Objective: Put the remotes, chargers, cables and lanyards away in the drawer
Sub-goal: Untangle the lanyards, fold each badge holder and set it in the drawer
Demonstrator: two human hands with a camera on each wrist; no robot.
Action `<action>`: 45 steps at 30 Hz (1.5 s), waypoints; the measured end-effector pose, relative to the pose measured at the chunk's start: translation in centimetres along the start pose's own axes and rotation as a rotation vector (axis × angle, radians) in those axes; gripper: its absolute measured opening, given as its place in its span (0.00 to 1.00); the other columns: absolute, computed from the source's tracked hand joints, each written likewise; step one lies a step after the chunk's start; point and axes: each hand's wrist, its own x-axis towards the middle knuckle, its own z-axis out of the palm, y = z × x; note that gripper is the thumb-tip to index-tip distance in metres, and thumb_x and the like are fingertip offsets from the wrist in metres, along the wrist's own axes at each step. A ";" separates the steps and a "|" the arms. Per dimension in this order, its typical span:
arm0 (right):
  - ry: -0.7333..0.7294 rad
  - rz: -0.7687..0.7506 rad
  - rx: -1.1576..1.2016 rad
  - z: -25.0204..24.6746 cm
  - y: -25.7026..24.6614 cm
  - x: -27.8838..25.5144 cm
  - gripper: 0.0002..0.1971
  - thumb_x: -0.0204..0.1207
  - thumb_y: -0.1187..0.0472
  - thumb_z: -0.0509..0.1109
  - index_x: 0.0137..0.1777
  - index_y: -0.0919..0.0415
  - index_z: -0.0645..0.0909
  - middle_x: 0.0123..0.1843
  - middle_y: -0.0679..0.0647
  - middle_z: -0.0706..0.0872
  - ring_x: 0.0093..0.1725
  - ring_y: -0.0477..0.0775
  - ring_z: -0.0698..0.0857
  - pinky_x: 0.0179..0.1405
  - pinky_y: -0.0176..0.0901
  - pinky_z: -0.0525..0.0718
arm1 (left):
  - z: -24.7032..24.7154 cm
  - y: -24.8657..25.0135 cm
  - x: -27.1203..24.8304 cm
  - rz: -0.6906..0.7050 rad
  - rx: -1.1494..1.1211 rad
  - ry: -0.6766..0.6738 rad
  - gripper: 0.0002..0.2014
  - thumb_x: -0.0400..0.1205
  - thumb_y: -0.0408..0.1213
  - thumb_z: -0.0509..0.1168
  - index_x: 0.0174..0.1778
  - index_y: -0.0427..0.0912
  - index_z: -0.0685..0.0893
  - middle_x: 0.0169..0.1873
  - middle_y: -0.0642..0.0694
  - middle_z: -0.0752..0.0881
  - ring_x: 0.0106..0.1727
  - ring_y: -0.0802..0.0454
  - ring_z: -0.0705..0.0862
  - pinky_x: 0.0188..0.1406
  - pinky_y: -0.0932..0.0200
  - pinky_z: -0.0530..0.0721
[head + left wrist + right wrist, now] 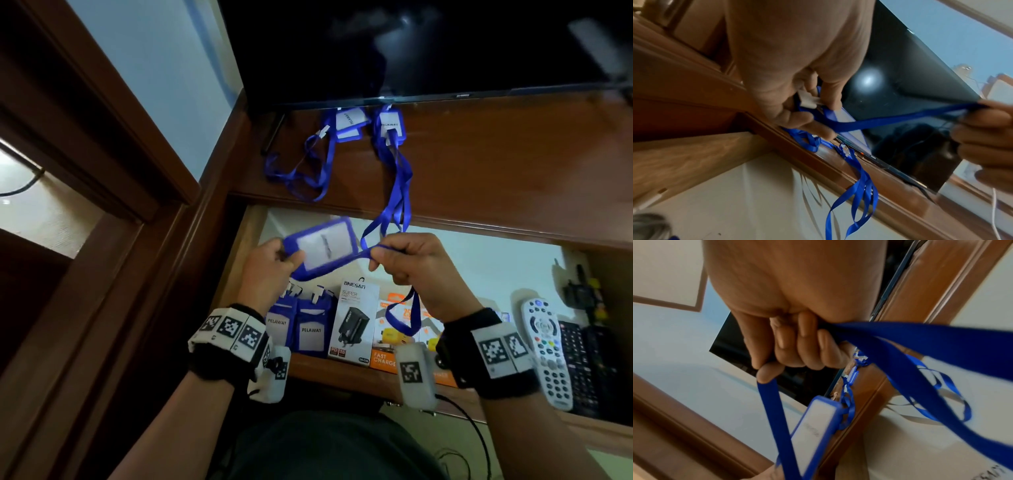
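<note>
**Blue lanyard stretched between both hands above the open drawer**

At the centre of the head view, the left hand (265,270) pinches the clip end of a blue badge holder (320,247), thumb and curled fingers closed on it. In the left wrist view the fingers (797,120) fold around a pale clip and the start of the blue strap (890,119). The right hand (416,270), to the right of centre, is a closed fist around the same strap; the right wrist view shows the fingers (797,345) curled tight together with the ribbon running out at both sides of the fist. The strap runs near-taut between the two hands, and a loop (404,315) of it hangs below the right fist.

Both hands are held over the open drawer (479,263), which fills the lower middle of the head view. In it, along the near edge, stand two more blue badge holders (301,329), a white charger box (354,322) and an orange charger box (394,329). At lower right lie a grey remote (548,349) and a black remote (582,363) side by side.

On the wooden top (496,164) above the drawer, in the upper middle, lie further blue lanyards (346,133), the straps of one trailing over the front edge. The dark screen (411,48) fills the upper right.
</note>
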 end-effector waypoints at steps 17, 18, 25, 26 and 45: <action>-0.051 0.119 -0.155 -0.5 3.5 4.6 0.12 0.76 0.65 0.71 0.31 0.67 0.84 0.29 0.61 0.74 0.30 0.55 0.69 0.29 0.45 0.64 | -1.7 2.0 -0.8 0.059 -0.194 -0.431 0.05 0.72 0.31 0.71 0.38 0.45 0.90 0.42 0.42 0.89 0.46 0.46 0.86 0.49 0.51 0.85; -0.040 0.123 -0.127 0.1 3.8 4.6 0.13 0.75 0.69 0.69 0.29 0.64 0.84 0.29 0.62 0.75 0.32 0.56 0.70 0.30 0.47 0.65 | -1.6 2.2 -0.8 0.050 -0.210 -0.404 0.05 0.74 0.29 0.70 0.40 0.43 0.89 0.43 0.39 0.88 0.47 0.44 0.85 0.50 0.48 0.84; -0.089 0.174 -0.002 4.6 4.7 4.0 0.09 0.73 0.68 0.66 0.32 0.62 0.80 0.18 0.43 0.68 0.19 0.40 0.62 0.18 0.30 0.60 | -1.1 2.2 0.3 0.013 -0.303 -0.086 0.06 0.80 0.30 0.67 0.41 0.42 0.87 0.43 0.35 0.88 0.45 0.40 0.83 0.49 0.44 0.80; -0.122 0.190 -0.004 5.0 4.8 4.0 0.12 0.79 0.66 0.65 0.33 0.62 0.80 0.18 0.43 0.67 0.19 0.41 0.61 0.18 0.30 0.60 | -1.0 2.1 0.6 0.009 -0.316 -0.029 0.06 0.81 0.30 0.66 0.40 0.43 0.87 0.40 0.39 0.88 0.43 0.43 0.82 0.46 0.47 0.79; -0.274 -0.105 -0.470 3.5 -1.0 4.1 0.10 0.76 0.64 0.72 0.33 0.60 0.85 0.27 0.46 0.83 0.28 0.41 0.77 0.32 0.36 0.72 | -1.0 1.3 -0.5 0.232 0.415 -0.169 0.08 0.77 0.36 0.71 0.33 0.53 0.84 0.34 0.53 0.85 0.40 0.56 0.82 0.44 0.57 0.79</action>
